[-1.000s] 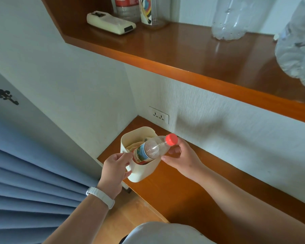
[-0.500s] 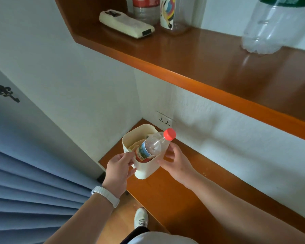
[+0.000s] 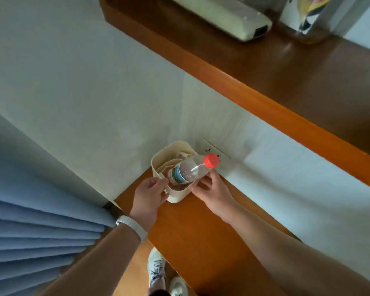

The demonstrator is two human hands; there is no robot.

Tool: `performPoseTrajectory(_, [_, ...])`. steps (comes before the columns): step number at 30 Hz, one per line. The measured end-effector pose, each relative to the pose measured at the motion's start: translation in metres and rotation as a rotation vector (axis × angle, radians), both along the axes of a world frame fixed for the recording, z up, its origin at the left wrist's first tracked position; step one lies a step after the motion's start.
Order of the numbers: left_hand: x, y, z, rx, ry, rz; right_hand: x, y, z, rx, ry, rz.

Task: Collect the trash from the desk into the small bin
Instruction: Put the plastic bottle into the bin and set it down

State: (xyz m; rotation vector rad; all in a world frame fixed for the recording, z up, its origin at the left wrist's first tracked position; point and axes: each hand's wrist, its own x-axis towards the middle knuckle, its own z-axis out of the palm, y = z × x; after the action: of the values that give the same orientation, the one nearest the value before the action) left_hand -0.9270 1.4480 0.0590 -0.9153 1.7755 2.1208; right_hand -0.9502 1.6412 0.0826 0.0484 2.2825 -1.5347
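The left grip (image 3: 150, 193) clasps the near wall of the small bin (image 3: 177, 196), steadying it on the surface (image 3: 201, 231). The bottle (image 3: 186, 171) leans inside, cap protruding. Whether the right grip (image 3: 212, 189) holds the bottle cannot be determined.

Small bin (image 3: 158, 155): cream, standing at the far left corner of the wooden table (image 3: 201, 236), just beside a wall socket (image 3: 217, 148); crumpled paper (image 3: 166, 166) lies inside.
Bottle (image 3: 187, 173): clear plastic, bottom end down in the bin, leaning right so its neck and red cap (image 3: 211, 160) stick out past the rim.
My left hand (image 3: 149, 196): fingers (image 3: 158, 183) curled onto the bin's near left rim; a white band (image 3: 132, 226) on the wrist.
My right hand (image 3: 213, 193): against the bin's right wall under the bottle's neck, fingers loosely spread, thumb up at the neck.
Shelf (image 3: 286, 86): wooden, above the table, a cream handset (image 3: 226, 16) lying on it.
Left side: blue pleated curtain (image 3: 30, 231).
Floor: my white shoes (image 3: 156, 268), near edge.
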Motion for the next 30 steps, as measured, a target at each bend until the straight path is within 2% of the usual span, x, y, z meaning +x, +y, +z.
performPoseTrajectory(9, [-0.032, -0.010, -0.029, 0.012, 0.068, -0.085, -0.042, -0.009, -0.012, 0.008, -0.018, -0.017])
performPoseTrajectory(15, [-0.043, -0.013, -0.030, -0.207, 0.088, -0.126, -0.048, -0.018, -0.009, 0.064, 0.033, -0.051])
performPoseTrajectory(18, [-0.037, -0.011, -0.029, -0.175, 0.208, -0.110, -0.042, -0.024, -0.011, 0.083, 0.037, -0.088])
performPoseTrajectory(24, [-0.041, -0.009, -0.027, -0.434, 0.393, -0.229, -0.038, -0.026, -0.018, 0.052, 0.012, -0.125])
performPoseTrajectory(30, [-0.056, -0.005, -0.031, -0.485, 0.438, -0.235, -0.049, -0.025, -0.019, 0.043, 0.007, -0.157])
